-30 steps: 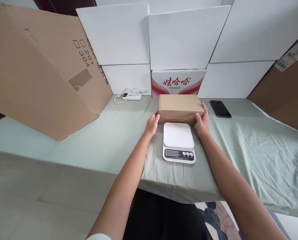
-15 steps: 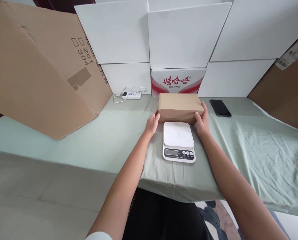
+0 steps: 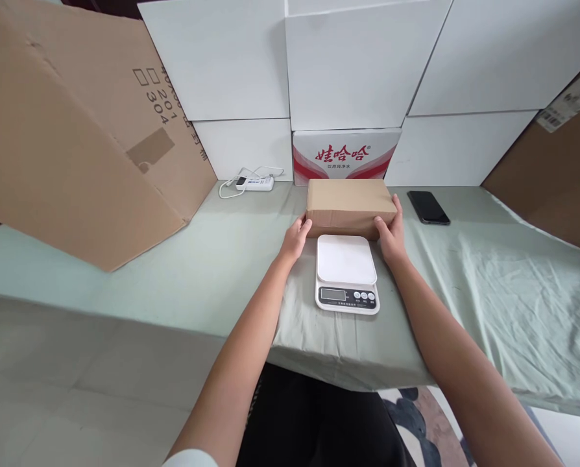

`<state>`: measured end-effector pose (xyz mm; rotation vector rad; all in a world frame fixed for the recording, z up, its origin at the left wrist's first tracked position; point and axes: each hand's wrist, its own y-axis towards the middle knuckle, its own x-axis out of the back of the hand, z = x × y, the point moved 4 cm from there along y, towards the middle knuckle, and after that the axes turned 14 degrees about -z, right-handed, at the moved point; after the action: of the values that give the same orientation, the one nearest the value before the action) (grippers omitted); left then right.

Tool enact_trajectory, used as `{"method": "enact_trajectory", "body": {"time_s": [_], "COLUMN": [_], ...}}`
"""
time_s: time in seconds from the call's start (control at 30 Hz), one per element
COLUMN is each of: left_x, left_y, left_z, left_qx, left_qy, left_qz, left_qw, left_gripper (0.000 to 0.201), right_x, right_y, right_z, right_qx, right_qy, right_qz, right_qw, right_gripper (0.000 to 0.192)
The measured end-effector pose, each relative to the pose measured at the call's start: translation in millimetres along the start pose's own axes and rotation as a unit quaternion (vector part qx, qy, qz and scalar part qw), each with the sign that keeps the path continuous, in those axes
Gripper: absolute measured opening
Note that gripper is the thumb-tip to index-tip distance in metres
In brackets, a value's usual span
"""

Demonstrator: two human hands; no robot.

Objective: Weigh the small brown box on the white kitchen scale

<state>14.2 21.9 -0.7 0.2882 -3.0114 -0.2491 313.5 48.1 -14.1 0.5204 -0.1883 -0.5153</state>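
Box: a closed brown cardboard box [image 3: 350, 206] lies flat on the table, its long side across the view, just behind the scale and just in front of the red-and-white carton.
Left hand: the left hand [image 3: 296, 239] presses against the box's left end near the lower front corner, fingers curled around the edge, thumb on the front face.
Right hand: the right hand [image 3: 390, 235] clasps the box's right end, fingers wrapped up along the side, thumb on the front face.
Scale: a white kitchen scale [image 3: 346, 272] sits between the two forearms, its back edge just beside the box's front face, display and buttons toward the person.
Table: the table [image 3: 489, 279] is covered with a pale green cloth that hangs over the near edge.
Room left: open cloth runs from the left hand to the large leaning cardboard sheet [image 3: 76, 130].
Room right: a black phone [image 3: 427, 207] lies near the box's right end; beyond it the cloth is wrinkled and open up to another brown carton [image 3: 557, 168].
Behind: the red-and-white carton [image 3: 344, 155] and stacked white boxes [image 3: 358, 71] wall off the back edge; a white power strip [image 3: 255, 183] with its cord lies at the back left.
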Motion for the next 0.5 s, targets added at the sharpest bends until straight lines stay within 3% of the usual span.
{"method": "enact_trajectory", "body": {"time_s": [0.27, 0.5], "left_x": [-5.0, -4.4], "left_y": [9.9, 9.8], "left_z": [12.5, 12.6], "left_qx": [0.065, 0.013], "left_qy": [-0.106, -0.084], "left_qz": [-0.032, -0.029], "left_qw": [0.992, 0.996], "left_gripper": [0.073, 0.087], "right_x": [-3.1, -4.7], "right_y": [-1.0, -0.8], "right_z": [0.2, 13.0], "right_qx": [-0.017, 0.02], "right_qy": [0.01, 0.004], "right_qz": [0.016, -0.003], "right_qw": [1.0, 1.0], "right_gripper": [0.115, 0.12]}}
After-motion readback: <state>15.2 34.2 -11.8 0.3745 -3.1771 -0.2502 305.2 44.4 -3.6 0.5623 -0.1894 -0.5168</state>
